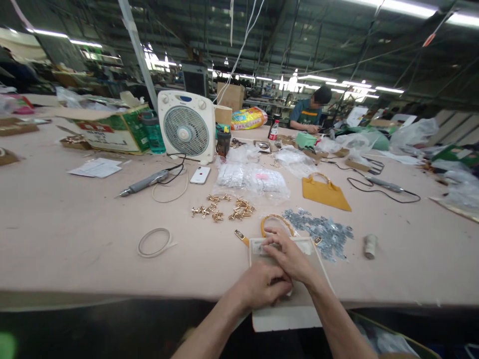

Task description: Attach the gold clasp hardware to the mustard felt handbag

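Closest to the viewer, a grey-and-white panel (301, 299) lay partly over the front edge of a pinkish table (93, 239). On it, the left hand (260, 284) had its fingers curled inward; whether they gripped anything could not be told. The right hand (290, 254) reached over the panel just beyond, its fingers loosely bent and clasping nothing visible. A yellow handle (263, 225) arched past the panel's far edge. Grey metal pieces (325, 233) were heaped to the right, with gold fittings (242, 209) farther left. Beyond were a yellow bag piece (325, 195), clear plastic packets (250, 180), a white fan (186, 127) and, farthest, a seated co-worker (305, 117).
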Available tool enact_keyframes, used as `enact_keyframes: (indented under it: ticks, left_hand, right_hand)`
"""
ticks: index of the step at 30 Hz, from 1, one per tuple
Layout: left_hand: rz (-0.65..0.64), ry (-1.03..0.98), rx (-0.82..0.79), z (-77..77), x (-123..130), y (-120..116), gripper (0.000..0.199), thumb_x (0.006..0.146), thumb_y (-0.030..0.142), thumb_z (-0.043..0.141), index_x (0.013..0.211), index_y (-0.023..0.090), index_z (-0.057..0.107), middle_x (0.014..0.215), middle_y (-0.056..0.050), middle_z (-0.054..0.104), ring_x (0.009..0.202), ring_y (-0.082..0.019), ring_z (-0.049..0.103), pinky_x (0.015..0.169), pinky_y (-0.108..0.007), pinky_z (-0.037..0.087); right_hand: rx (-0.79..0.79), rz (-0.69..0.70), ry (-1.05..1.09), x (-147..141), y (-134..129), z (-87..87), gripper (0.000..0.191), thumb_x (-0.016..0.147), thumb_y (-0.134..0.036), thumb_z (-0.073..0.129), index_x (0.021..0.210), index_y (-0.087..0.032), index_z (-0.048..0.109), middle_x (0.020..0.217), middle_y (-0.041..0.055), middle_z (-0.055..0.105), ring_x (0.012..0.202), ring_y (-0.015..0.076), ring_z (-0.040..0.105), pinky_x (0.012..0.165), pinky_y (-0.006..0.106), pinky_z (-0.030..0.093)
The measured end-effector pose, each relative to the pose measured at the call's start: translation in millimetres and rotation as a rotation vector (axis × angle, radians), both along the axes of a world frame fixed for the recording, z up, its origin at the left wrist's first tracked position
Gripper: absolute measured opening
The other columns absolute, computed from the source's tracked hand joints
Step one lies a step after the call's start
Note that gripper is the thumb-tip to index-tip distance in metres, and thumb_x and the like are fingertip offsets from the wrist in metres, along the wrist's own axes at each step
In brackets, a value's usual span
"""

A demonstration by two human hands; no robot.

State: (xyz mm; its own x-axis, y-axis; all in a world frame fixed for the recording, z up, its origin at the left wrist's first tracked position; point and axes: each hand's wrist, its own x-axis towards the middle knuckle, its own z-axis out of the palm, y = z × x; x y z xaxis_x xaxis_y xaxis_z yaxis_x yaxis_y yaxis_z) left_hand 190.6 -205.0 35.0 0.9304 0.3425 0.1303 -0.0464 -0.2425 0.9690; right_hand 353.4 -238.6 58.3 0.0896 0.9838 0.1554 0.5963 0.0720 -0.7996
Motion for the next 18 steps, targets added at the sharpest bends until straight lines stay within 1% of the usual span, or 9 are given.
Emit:
enact_keyframes:
  ticks: [3, 9, 14, 18]
  left_hand:
    - [-0.011, -0.044, 0.044, -2.2, -0.4, 2.1, 0.012, 0.086, 0.014, 0.064, 0.082, 0.016, 0.075, 0.058, 0.001, 0.066, 0.053, -0.013, 0.059, 0.059, -0.023, 0.046]
    - [-0.008, -0.102, 0.123, -6.3, 0.1, 4.7, 0.014, 0.083, 0.012, 0.065, 0.084, 0.016, 0.078, 0.066, -0.001, 0.070, 0.056, -0.013, 0.058, 0.058, -0.023, 0.044]
    - [-0.002, -0.125, 0.114, -8.9, -1.1, 4.8, 0.016, 0.082, 0.012, 0.064, 0.085, 0.016, 0.079, 0.070, -0.002, 0.073, 0.057, -0.012, 0.058, 0.057, -0.023, 0.042]
    - [-0.005, -0.140, 0.110, -11.0, -0.7, 5.1, 0.015, 0.081, 0.013, 0.064, 0.083, 0.016, 0.079, 0.071, -0.003, 0.073, 0.058, -0.012, 0.059, 0.057, -0.022, 0.042]
  right_hand:
    - [-0.029, 0.001, 0.009, -0.4, 6.5, -7.0, 0.010, 0.095, -0.027, 0.066, 0.094, -0.023, 0.075, 0.145, 0.0104, 0.054, 0.137, 0.0302, 0.048, 0.121, 0.058, 0.032]
    - [-0.042, -0.018, -0.026, -1.9, 12.8, -11.5, 0.011, 0.092, -0.020, 0.067, 0.089, -0.022, 0.078, 0.141, 0.0100, 0.058, 0.134, 0.0300, 0.051, 0.119, 0.057, 0.035]
    - [-0.026, -0.050, -0.078, -5.0, 17.2, -18.6, 0.010, 0.090, -0.017, 0.071, 0.089, -0.023, 0.079, 0.138, 0.0095, 0.060, 0.131, 0.0301, 0.053, 0.115, 0.055, 0.040]
    - [0.004, -0.070, -0.118, -6.5, 20.5, -23.8, 0.012, 0.089, -0.016, 0.070, 0.089, -0.024, 0.079, 0.133, 0.0095, 0.063, 0.127, 0.0297, 0.056, 0.115, 0.055, 0.041]
